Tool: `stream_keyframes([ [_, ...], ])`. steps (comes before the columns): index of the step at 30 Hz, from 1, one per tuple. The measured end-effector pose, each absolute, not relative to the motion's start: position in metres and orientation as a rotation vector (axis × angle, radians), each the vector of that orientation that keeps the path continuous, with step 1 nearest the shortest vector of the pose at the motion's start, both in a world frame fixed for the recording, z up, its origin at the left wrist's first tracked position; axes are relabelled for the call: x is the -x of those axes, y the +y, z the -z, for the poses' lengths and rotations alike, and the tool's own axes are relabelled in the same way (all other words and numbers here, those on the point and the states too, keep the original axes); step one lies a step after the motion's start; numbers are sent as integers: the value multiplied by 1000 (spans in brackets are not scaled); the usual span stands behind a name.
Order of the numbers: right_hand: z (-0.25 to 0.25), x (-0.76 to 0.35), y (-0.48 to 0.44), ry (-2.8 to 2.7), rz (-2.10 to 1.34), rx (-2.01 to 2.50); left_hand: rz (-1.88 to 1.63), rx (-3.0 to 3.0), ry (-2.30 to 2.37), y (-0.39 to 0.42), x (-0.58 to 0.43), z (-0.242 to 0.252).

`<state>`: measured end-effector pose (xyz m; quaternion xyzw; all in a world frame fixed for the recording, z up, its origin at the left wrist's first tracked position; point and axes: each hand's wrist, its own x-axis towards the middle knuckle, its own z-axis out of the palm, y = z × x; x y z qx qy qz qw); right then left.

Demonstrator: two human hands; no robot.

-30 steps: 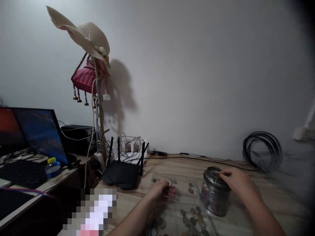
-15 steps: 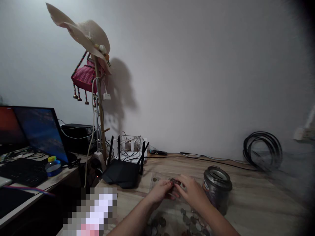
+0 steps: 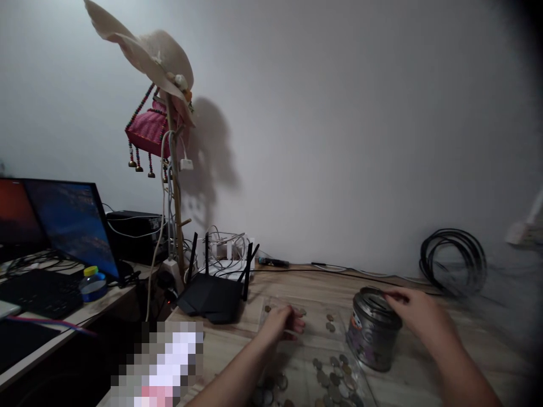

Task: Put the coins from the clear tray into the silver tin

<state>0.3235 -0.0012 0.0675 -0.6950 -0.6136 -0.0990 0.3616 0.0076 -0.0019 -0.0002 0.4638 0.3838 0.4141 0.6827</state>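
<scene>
A metal tin [image 3: 372, 333] with a slotted lid stands on the wooden table [image 3: 424, 362]. My right hand [image 3: 418, 316] rests over the tin's top, fingertips pinched at the lid; anything between them is too small to see. My left hand [image 3: 282, 322] hovers, fingers curled, over loose coins [image 3: 335, 373] spread on a clear plastic sheet [image 3: 305, 362]. More coins [image 3: 328, 323] lie between my hands.
A black router [image 3: 212, 294] sits left of the coins, with tangled white cables behind it. A stand holds a straw hat [image 3: 148, 51] and a pink bag [image 3: 148, 129]. A monitor [image 3: 70, 226], a small bottle [image 3: 92, 284] and a coiled black cable [image 3: 452, 260] are also here.
My right hand had come over to my left hand above the coins, and has now gone back to the top of the tin. The left hand stayed over the coins.
</scene>
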Motion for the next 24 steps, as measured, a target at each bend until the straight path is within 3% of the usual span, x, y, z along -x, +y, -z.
stream_keyframes([
  [4, -58, -333, 7, -1716, 91, 1854, -1088, -926, 853, 7, 0, 4],
  [11, -80, -273, -19, -1476, 506, 1608, -1270, -1116, 1024, 18, 15, -3],
  [17, -39, -175, -9, -2135, 24, 1368, -1129, -1672, 1035, 17, 8, 26],
  [24, 12, -136, 25, -2543, -116, 1447, -780, -1825, 1392, 32, -3, 37],
])
